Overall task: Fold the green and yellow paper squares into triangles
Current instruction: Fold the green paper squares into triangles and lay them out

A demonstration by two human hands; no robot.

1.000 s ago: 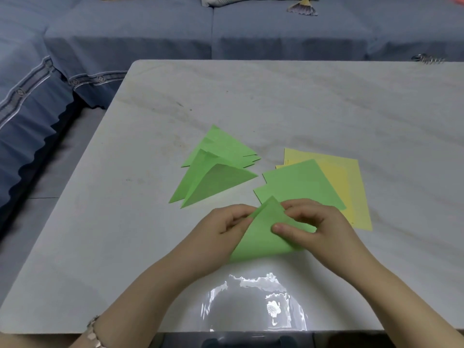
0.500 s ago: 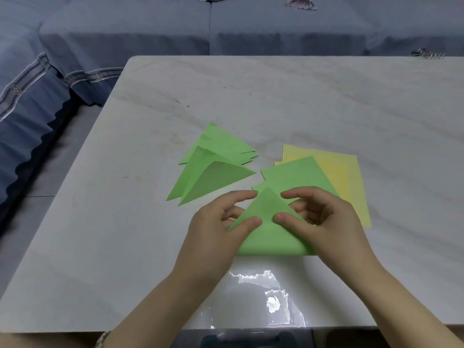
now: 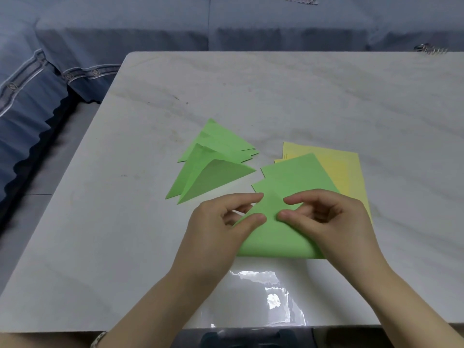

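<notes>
White marble-look table (image 3: 326, 109) fills most of the view, with a glare patch on its near edge. A blue covered sofa (image 3: 125, 26) runs behind it and down the left side.

Yellow squares (image 3: 351, 172) lie flat right of centre, stacked loosely. Unfolded green squares (image 3: 296, 174) sit on top of them, offset to the left, corners not lined up. The folded green triangles (image 3: 200, 169) are piled left of that stack, just apart from it, overlapping each other, points fanned out.

The green sheet (image 3: 273, 237) being worked lies nearest the person, folded into a triangle with the long folded edge toward the near table edge. Its tip overlaps the green squares.

Left hand (image 3: 213, 232) pinches the sheet's left slope: thumb on top, index curled at the tip, other fingers tucked behind. Right hand (image 3: 334, 227) mirrors it on the right slope, thumb pressed down, index bent above it. The two thumbs nearly meet mid-sheet. A bracelet (image 3: 99, 339) shows on the left wrist.
</notes>
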